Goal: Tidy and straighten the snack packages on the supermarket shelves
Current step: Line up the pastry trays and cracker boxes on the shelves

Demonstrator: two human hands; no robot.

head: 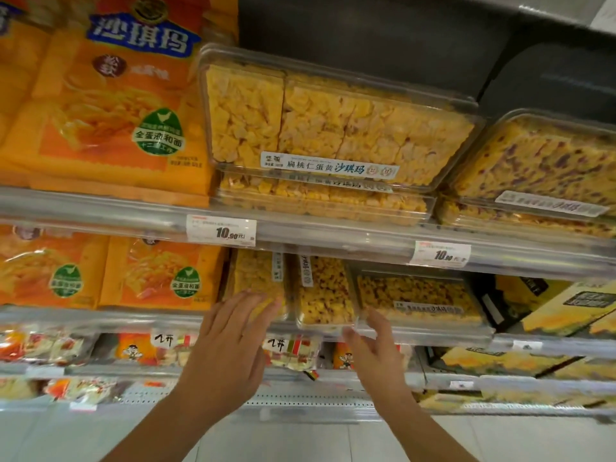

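Clear plastic boxes of yellow sachima cake fill the shelves. On the middle shelf one box (258,281) stands on end at the left, a second box (325,291) with red bits stands on end beside it, and a third (418,298) lies flat to the right. My left hand (230,341) reaches up with straight fingers, its fingertips touching the front of the left upright box. My right hand (375,345) is raised with fingers spread and relaxed, at the lower right corner of the second box; contact is unclear. Neither hand holds anything.
The upper shelf carries stacked clear boxes (333,128), more boxes (540,161) at the right, and orange bags (110,95) at the left. Orange bags (160,278) also stand left of my hands. Price tags (221,230) sit on the shelf rail. Small snack packs (290,353) lie below. Yellow cartons (550,305) stand at the right.
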